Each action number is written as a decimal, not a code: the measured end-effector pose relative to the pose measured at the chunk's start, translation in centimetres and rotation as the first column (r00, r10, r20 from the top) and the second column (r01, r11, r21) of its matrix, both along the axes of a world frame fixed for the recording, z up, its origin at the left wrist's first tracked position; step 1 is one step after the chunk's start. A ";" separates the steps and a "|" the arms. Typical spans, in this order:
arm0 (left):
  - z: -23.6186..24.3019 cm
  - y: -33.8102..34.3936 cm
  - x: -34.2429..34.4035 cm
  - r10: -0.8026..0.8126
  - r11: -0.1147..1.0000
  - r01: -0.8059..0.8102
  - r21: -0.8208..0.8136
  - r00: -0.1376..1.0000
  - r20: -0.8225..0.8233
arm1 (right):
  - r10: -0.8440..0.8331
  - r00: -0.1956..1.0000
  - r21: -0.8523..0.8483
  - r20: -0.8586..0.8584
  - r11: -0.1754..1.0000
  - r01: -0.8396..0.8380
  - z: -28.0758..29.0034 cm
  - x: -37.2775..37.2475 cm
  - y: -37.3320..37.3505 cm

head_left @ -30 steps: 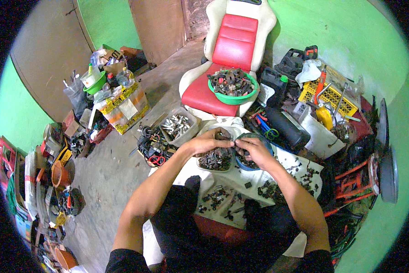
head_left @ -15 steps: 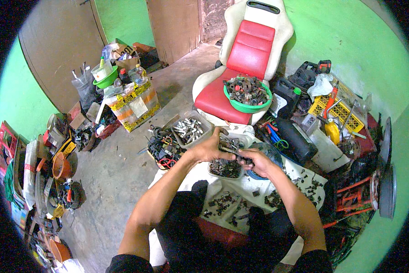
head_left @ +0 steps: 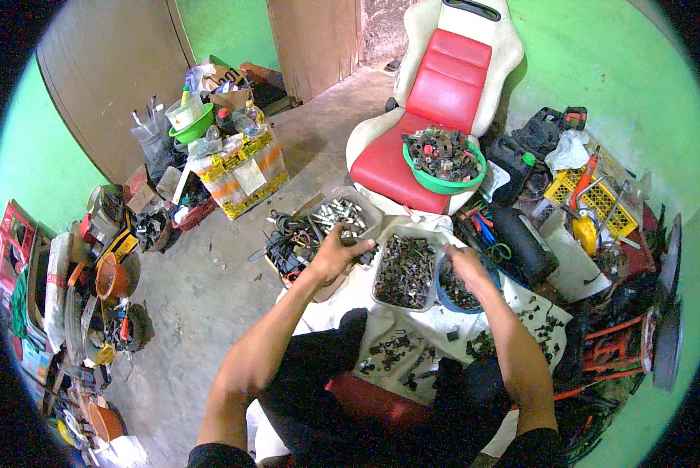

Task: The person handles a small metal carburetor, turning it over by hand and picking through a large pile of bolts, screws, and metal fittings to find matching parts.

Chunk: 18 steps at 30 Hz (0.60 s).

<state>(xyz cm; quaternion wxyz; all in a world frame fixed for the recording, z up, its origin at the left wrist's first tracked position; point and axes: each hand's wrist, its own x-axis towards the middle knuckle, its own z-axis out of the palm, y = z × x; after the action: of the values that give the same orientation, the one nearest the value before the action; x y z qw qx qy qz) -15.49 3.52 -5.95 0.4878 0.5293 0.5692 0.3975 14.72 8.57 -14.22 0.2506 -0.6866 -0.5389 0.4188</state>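
Observation:
My left hand is at the near edge of a clear plastic tub of silvery cylindrical metal parts. Its fingers curl and its thumb points right, around something dark I cannot make out. Over a blue bowl of small dark parts is my right hand, tilted down with its fingertips mostly hidden. Between the hands stands a second clear tub, filled with small dark metal pieces. More small dark parts lie scattered on the white cloth before me.
A red and white car seat faces me, bearing a green basin of mixed parts. Cables lie left of the tubs. On the right are a black jerrycan and a yellow crate. A taped box stands back left.
My hands have moved apart from where they met above the middle tub. The left has gone left to the silvery parts; the right has moved right, over the blue bowl. The view has shifted slightly.

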 end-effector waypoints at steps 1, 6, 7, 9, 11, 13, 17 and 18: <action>0.0 0.4 0.4 0.030 0.997 -0.025 -0.073 0.997 0.073 | -0.013 0.996 -0.001 0.094 1.000 0.013 -2.9 0.7 0.7; -2.6 1.1 -0.6 0.132 0.967 -0.032 -0.254 0.912 0.389 | 0.192 0.964 -0.024 0.184 0.981 -0.191 -1.1 -4.4 -0.1; -3.7 1.6 -0.8 0.116 0.966 -0.001 -0.259 0.895 0.431 | 0.198 0.961 -0.015 0.193 0.980 -0.199 -1.2 -4.3 -0.3; -4.8 2.1 0.1 0.147 0.953 0.014 -0.302 0.851 0.504 | 0.157 0.987 -0.139 0.022 0.979 -0.153 -3.4 -3.4 0.5; -3.7 2.2 2.0 0.242 0.928 -0.022 -0.373 0.797 0.554 | 0.004 0.958 -0.266 -0.287 0.960 -0.084 -4.0 -2.2 1.4; -5.0 1.7 0.9 0.278 0.938 -0.113 -0.329 0.812 0.514 | -0.069 0.721 -0.275 -0.690 0.946 -0.173 0.7 -5.1 -0.6; -4.9 2.3 2.5 0.183 0.964 -0.088 -0.252 0.905 0.384 | -0.128 0.467 -0.255 -0.875 0.942 -0.220 2.5 -5.1 -0.6; -4.8 2.4 2.9 0.171 0.960 -0.071 -0.272 0.916 0.362 | -0.132 0.442 -0.248 -0.887 0.945 -0.214 2.3 -5.2 -0.7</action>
<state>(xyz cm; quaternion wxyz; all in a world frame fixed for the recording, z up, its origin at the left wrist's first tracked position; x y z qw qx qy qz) -12.61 5.88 -10.74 0.6269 0.3386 0.5412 0.4466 9.57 7.90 -11.94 0.3702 -0.3790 -0.2649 0.8057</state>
